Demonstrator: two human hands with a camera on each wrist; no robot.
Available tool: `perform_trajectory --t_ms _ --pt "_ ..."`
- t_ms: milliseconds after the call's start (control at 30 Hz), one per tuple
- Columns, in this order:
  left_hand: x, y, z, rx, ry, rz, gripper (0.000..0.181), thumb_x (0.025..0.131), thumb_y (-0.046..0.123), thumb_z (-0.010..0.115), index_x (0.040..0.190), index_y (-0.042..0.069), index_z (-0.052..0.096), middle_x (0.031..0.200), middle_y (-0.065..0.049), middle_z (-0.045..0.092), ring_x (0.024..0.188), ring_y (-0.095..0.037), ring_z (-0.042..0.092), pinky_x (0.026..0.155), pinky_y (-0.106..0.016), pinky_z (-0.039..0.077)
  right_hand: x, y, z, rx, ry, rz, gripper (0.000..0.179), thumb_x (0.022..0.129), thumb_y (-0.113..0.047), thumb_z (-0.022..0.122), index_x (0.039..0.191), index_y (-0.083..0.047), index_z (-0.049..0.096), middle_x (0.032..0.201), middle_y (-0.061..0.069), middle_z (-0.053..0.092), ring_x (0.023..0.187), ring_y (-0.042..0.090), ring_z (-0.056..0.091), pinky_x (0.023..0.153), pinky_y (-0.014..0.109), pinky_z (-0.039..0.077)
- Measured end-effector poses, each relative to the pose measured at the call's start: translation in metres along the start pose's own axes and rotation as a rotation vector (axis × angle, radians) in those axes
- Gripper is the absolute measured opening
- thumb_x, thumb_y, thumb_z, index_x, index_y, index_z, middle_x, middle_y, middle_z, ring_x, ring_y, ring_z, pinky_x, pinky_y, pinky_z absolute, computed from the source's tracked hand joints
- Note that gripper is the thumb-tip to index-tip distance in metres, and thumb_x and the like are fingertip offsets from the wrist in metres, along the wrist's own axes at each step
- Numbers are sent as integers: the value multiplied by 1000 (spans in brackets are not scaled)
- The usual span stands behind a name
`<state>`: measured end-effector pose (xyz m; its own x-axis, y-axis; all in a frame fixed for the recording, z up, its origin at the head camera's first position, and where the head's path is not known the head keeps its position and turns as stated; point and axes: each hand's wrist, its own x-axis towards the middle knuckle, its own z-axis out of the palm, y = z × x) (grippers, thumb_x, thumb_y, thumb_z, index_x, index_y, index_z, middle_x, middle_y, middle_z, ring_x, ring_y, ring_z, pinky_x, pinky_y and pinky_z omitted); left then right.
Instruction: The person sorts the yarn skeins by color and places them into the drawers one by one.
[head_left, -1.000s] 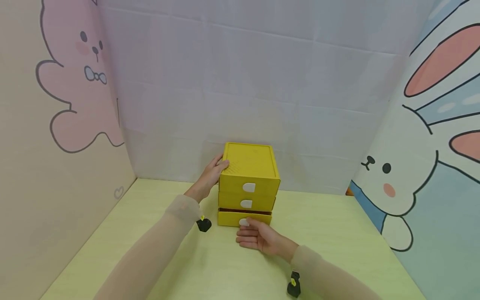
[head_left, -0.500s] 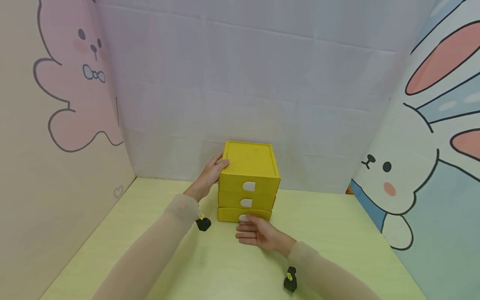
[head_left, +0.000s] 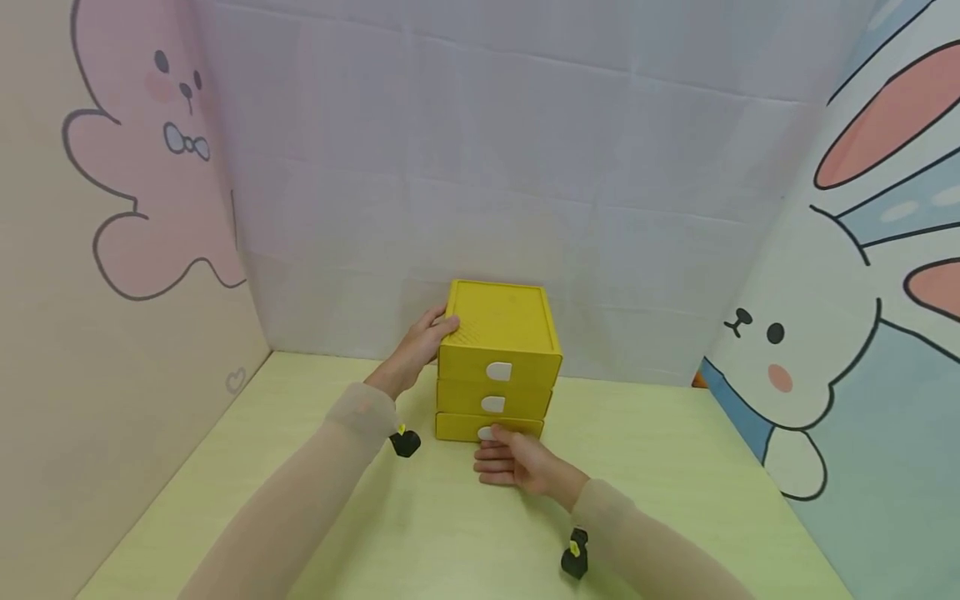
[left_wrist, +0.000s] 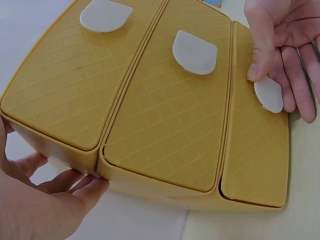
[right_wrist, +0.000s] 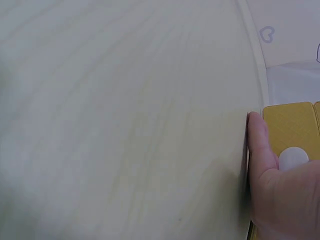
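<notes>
A yellow cabinet of three stacked drawers (head_left: 498,317) stands on the table. Each drawer front carries a white tab handle. My left hand (head_left: 414,354) holds the cabinet's upper left edge, thumb on the top and fingers along the side; the left wrist view shows those fingertips (left_wrist: 95,192) against the side wall. My right hand (head_left: 528,462) is at the bottom drawer (head_left: 453,427), its handle (left_wrist: 268,95) between thumb and index finger, the other fingers extended below. In the left wrist view a thin dark gap lines that drawer's edge. The right thumb is hidden in the right wrist view.
The pale table (head_left: 660,492) extends around the cabinet. Behind it hangs a white cloth wall (head_left: 510,167). Side walls carry a pink bear (head_left: 157,192) at left and a white rabbit (head_left: 810,333) at right. Black straps with yellow tags dangle near both cuffs.
The bottom drawer, which stuck out with its opening visible, has slid back into the cabinet. My right hand moved inward with it. The left hand has kept its place on the cabinet.
</notes>
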<state>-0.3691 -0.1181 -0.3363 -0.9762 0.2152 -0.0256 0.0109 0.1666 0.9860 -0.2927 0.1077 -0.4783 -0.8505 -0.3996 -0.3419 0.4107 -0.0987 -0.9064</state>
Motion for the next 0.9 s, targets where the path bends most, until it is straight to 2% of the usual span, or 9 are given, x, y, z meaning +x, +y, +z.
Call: perform_trajectory --t_ms 167,300,500,733,900 --pt "0 0 2 11 9 -6 67 111 48 54 170 29 28 165 -11 43 145 -32 51 123 -54 36 1 1 -3 15 -8 -6 59 115 -35 47 140 18 51 134 29 67 115 36 73 102 51 58" --pt "-1 -1 6 2 2 -13 70 110 50 54 171 29 25 167 -12 40 146 -33 50 124 -54 35 -1 5 -9 40 -27 7 62 115 -37 48 143 18 49 137 30 65 119 37 71 105 51 56" --pt "-4 -7 4 -18 9 -18 75 108 56 55 171 32 22 169 -11 36 147 -33 48 125 -55 33 -5 8 -16 46 -64 11 67 113 -41 53 146 17 47 139 29 64 121 36 70 107 49 55" --pt "-9 -14 -6 29 -28 0 73 108 59 51 171 34 23 176 -1 22 158 -31 33 126 -56 30 -28 -2 -30 -74 -42 15 57 111 -31 57 146 14 49 137 26 65 116 30 73 103 43 58" --pt "-24 -18 -17 67 -53 20 68 112 55 44 171 31 22 176 -4 23 159 -34 31 127 -57 27 -48 -10 -47 -174 -25 -13 54 110 -26 58 147 13 51 136 25 67 116 30 72 103 43 58"
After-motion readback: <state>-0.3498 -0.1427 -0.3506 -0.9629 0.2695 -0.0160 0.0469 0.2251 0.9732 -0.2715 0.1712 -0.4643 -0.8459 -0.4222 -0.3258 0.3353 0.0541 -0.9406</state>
